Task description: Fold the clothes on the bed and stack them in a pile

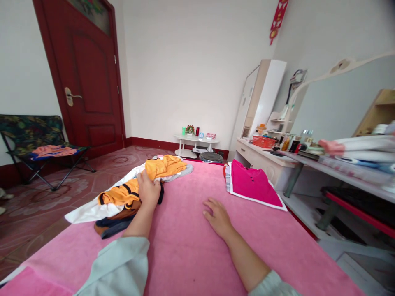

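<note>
On the left part of the pink bed cover (185,246), my left hand (149,190) is closed on an orange garment (123,194) with black stripes; its fingertips are partly hidden by the cloth. The orange garment lies crumpled on a loose heap, with a white garment (89,211) and brown and dark cloth (115,224) showing underneath. My right hand (218,217) is over the middle of the cover, fingers apart and nothing in them. Beyond it, to the right, a folded magenta shirt (253,181) with a white edge tops a small flat stack.
A camouflage folding chair (33,127) holding pink and blue cloth stands left, near the red door (89,70). A low white table (197,138) is at the far wall. On the right are a dressing table (262,154) and a shelf stacked with bundles (361,144).
</note>
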Demonstrator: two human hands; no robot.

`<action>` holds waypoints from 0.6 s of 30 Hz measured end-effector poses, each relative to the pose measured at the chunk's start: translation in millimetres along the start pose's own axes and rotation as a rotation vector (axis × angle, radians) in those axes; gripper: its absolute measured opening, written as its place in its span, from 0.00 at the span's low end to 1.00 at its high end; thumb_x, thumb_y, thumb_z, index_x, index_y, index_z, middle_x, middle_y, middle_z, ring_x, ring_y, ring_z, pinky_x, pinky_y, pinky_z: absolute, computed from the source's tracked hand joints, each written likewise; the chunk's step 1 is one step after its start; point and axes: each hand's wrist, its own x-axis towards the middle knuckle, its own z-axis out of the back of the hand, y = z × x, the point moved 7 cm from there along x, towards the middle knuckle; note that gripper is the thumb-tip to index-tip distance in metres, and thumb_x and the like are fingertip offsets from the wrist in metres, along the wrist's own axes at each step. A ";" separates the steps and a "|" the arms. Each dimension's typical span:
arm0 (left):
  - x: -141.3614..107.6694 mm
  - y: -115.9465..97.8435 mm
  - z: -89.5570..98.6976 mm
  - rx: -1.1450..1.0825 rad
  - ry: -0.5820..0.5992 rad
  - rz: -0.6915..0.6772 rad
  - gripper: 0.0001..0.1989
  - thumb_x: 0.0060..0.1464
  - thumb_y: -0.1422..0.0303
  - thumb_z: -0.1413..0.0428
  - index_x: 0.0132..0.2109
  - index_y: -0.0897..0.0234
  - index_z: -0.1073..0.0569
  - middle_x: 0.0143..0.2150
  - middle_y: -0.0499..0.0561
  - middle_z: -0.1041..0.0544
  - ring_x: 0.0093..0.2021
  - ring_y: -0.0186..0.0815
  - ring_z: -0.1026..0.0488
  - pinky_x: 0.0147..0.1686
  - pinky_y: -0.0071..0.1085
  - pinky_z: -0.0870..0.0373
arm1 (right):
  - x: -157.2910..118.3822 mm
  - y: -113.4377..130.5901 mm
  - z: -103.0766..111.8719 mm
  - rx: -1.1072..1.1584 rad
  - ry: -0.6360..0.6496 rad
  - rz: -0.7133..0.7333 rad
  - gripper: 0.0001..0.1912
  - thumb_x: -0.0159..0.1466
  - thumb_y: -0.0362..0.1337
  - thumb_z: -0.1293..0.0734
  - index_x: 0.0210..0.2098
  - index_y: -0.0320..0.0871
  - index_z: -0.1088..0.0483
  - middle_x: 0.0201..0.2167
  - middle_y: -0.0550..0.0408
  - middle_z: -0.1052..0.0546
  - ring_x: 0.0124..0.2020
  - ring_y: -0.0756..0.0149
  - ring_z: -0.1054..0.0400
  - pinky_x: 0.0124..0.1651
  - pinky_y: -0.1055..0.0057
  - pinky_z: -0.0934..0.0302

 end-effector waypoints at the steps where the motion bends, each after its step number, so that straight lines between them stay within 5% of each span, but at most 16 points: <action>1: 0.8 3.7 -1.0 -0.007 0.015 0.037 0.34 0.56 0.64 0.52 0.65 0.70 0.54 0.64 0.68 0.47 0.62 0.53 0.43 0.54 0.47 0.38 | 0.1 -0.2 -0.3 -0.001 0.003 0.000 0.20 0.59 0.37 0.37 0.50 0.44 0.29 0.58 0.48 0.33 0.59 0.58 0.42 0.62 0.60 0.52; 5: 4.5 12.1 -5.6 0.023 0.060 0.153 0.37 0.54 0.59 0.50 0.65 0.72 0.54 0.60 0.70 0.41 0.58 0.55 0.38 0.49 0.46 0.34 | 0.6 -1.6 -2.0 0.002 0.009 0.001 0.20 0.59 0.38 0.37 0.51 0.43 0.30 0.58 0.47 0.34 0.60 0.58 0.43 0.62 0.59 0.53; 9: 9.1 18.5 -11.4 0.107 0.147 0.215 0.30 0.52 0.59 0.49 0.58 0.74 0.40 0.52 0.71 0.33 0.50 0.57 0.31 0.42 0.48 0.31 | 0.5 -1.1 -2.1 0.003 0.010 -0.003 0.20 0.58 0.37 0.37 0.51 0.44 0.29 0.58 0.47 0.34 0.60 0.58 0.42 0.62 0.59 0.53; 18: 10.8 11.9 -17.2 0.158 0.197 0.065 0.16 0.51 0.62 0.49 0.46 0.61 0.26 0.46 0.60 0.25 0.44 0.53 0.27 0.39 0.44 0.31 | 0.9 -2.6 -3.1 0.058 -0.002 -0.006 0.20 0.57 0.36 0.36 0.49 0.42 0.29 0.57 0.45 0.34 0.59 0.57 0.42 0.63 0.58 0.53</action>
